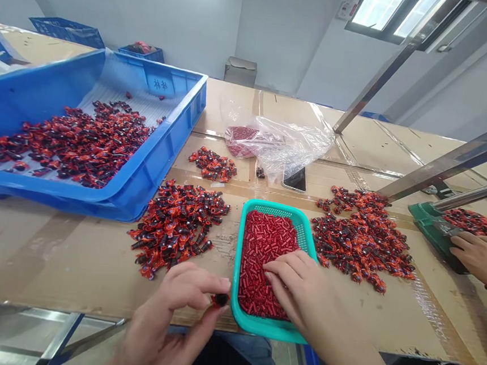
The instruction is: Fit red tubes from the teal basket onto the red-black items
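Observation:
Between its thumb and forefinger, my left hand (181,308) pinches a small black-and-orange part (220,299), just left of the basket rim. My right hand (296,286) reaches over the right side of a green plastic basket (268,329). Its fingers are drawn together and its fingertips touch short red tubes (263,252) that fill the basket; whatever they pinch is hidden. To the left lies a pile of black-and-orange parts (176,222), and another similar pile (362,235) spreads right of the basket.
A large blue bin (146,168) with many similar parts stands left. Behind the basket lie a clear plastic bag (293,144), a phone (295,178) and a smaller pile (213,164). Metal posts (390,64) rise at right, where another person's hand (482,257) touches a green container (435,236).

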A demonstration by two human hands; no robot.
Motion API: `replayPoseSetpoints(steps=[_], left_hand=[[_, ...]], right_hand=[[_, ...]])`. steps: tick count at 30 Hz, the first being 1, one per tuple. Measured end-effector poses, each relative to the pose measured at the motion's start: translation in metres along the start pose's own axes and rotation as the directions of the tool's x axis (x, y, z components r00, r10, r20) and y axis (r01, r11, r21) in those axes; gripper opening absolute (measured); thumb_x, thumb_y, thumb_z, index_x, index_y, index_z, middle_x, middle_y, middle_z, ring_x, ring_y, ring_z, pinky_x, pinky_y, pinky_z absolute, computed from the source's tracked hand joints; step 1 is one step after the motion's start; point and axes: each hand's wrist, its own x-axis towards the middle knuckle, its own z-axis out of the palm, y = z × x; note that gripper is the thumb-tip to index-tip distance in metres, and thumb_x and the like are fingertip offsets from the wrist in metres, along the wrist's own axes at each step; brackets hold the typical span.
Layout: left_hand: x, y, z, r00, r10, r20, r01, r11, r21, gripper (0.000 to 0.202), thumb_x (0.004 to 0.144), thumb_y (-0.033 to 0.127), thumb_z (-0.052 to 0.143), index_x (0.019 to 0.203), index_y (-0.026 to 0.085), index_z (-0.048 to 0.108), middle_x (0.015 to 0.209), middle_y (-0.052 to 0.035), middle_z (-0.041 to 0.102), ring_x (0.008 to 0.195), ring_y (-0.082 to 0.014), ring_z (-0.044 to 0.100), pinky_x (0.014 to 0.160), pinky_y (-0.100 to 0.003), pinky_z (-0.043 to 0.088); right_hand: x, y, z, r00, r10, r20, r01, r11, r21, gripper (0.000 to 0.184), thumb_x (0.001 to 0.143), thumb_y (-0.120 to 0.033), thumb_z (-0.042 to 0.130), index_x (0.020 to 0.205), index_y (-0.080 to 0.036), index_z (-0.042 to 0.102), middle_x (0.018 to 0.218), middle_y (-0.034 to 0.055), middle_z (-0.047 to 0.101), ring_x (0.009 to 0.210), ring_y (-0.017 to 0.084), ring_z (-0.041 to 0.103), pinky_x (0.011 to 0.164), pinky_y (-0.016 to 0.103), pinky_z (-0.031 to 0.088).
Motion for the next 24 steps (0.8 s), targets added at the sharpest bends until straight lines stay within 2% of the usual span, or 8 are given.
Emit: replayPoseSetpoints(steps=[3,5,9,14,24], left_hand=[[0.004,0.002,0.001,0.992,0.118,0.044,-0.123,0.984,0.129,0.032,0.091,-0.004,0.061,0.108,0.022,0.055,0.105,0.0008,0.082,0.1,-0.0094,0.078,0.101,-0.026,0.05],[0.005,0.002,0.003,0.983,0.171,0.073,-0.183,0.96,0.214,0.032,0.091,-0.006,0.063,0.105,0.021,0.055,0.105,0.0007,0.083,0.097,-0.0089,0.079,0.1,-0.027,0.048],[0.003,0.002,0.005,0.964,0.247,0.1,-0.266,0.917,0.296,0.027,0.095,-0.005,0.061,0.099,0.021,0.057,0.106,0.0014,0.084,0.097,-0.0093,0.079,0.099,-0.03,0.044],[0.001,0.006,0.0,0.943,0.283,0.177,-0.329,0.873,0.359,0.025,0.1,-0.003,0.054,0.092,0.019,0.063,0.109,-0.002,0.085,0.104,-0.012,0.077,0.09,-0.032,0.041],[-0.004,0.007,0.003,0.944,0.277,0.179,-0.324,0.884,0.339,0.028,0.103,-0.002,0.051,0.092,0.017,0.068,0.11,-0.0026,0.085,0.11,-0.0113,0.074,0.091,-0.033,0.039]], right_hand=[[0.001,-0.019,-0.012,0.999,0.001,-0.054,0.018,0.933,0.359,0.012,0.109,-0.019,0.053,0.108,-0.021,0.065,0.095,0.0033,0.072,0.089,0.018,0.064,0.078,0.03,0.052],[0.002,-0.032,-0.017,0.997,-0.017,-0.074,0.049,0.885,0.463,0.011,0.109,-0.022,0.054,0.104,-0.021,0.063,0.091,0.0027,0.071,0.085,0.017,0.063,0.075,0.028,0.051],[0.004,-0.047,-0.019,0.991,-0.055,-0.123,0.1,0.914,0.394,0.019,0.11,-0.026,0.052,0.094,-0.021,0.06,0.085,0.0035,0.071,0.079,0.018,0.061,0.068,0.029,0.048],[0.004,-0.05,-0.017,0.985,-0.079,-0.152,0.122,0.947,0.297,0.023,0.11,-0.022,0.049,0.089,-0.02,0.059,0.081,0.0039,0.069,0.074,0.018,0.057,0.065,0.03,0.045],[0.003,-0.052,-0.017,0.984,-0.092,-0.151,0.12,0.976,0.183,0.029,0.11,-0.021,0.046,0.085,-0.019,0.06,0.078,0.0052,0.067,0.073,0.019,0.056,0.064,0.03,0.044]])
